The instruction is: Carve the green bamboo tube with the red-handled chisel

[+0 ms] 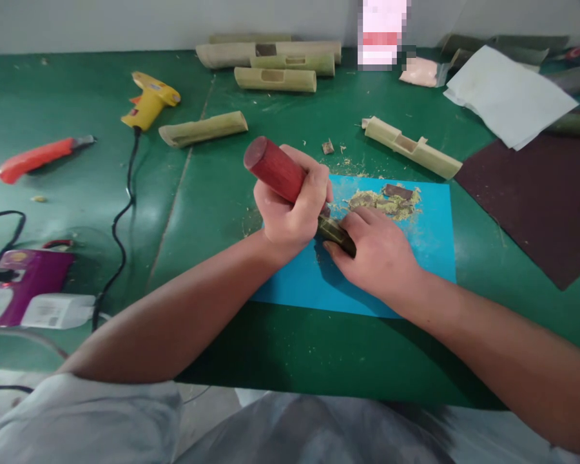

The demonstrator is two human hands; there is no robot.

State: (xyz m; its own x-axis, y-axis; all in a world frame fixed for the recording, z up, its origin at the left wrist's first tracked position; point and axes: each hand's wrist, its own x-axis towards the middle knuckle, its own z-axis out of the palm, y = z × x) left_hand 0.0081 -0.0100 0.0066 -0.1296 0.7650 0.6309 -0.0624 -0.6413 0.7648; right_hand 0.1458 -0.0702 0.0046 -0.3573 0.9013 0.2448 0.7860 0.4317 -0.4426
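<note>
My left hand (pixel 292 206) is wrapped round the thick handle of a red-handled tool (pixel 275 167), which leans up and to the left. The tool's working end is mostly hidden behind the fingers. My right hand (pixel 374 248) is closed on a short dark green bamboo piece (pixel 337 235), pressing it down over a blue sheet (pixel 290 290). The hands almost meet at the bamboo's left end. Just beyond my right hand, a heap of pale shavings (pixel 377 203) and brown chips lies on the sheet.
Several cut bamboo tubes (pixel 275 79) lie along the back, with a notched one (pixel 410 147) at right. A yellow glue gun (pixel 149 103), red-handled cutter (pixel 38 158) and purple power box (pixel 24 283) are at left. White paper (pixel 510 93) overlaps a dark brown sheet (pixel 541 200) at right.
</note>
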